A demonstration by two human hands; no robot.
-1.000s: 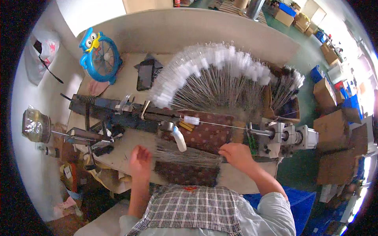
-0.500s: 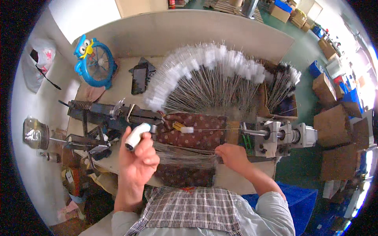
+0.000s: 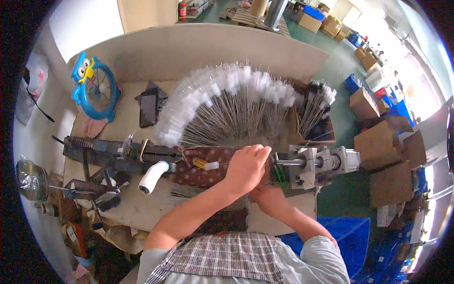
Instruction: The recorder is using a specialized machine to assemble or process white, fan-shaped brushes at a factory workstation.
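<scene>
My left hand (image 3: pixel 247 169) reaches across to the right, its fingers closed at the thin stem of a white-tipped wire brush (image 3: pixel 212 165), just left of the metal spindle (image 3: pixel 291 162). The brush lies level over a brown dotted cloth (image 3: pixel 194 177), beside a yellow piece (image 3: pixel 201 163). Under my left wrist is my right hand (image 3: pixel 270 201), curled at the right end of a bundle of loose wires (image 3: pixel 182 195); its fingertips are partly covered and what they hold is hidden. A white curved handle (image 3: pixel 153 178) stands free on the left machine part.
Many white-tipped wire brushes (image 3: pixel 227 90) fan out at the back. A box (image 3: pixel 312 137) of dark and white brushes stands to their right. A dark phone (image 3: pixel 148 110) and a blue fan (image 3: pixel 97 92) are at the left. A grey panel (image 3: pixel 203 49) edges the bench.
My left hand has let go of the white handle and crossed right to the brush stem near the spindle. My right hand stays by the wire ends. The whole view has shifted slightly.
</scene>
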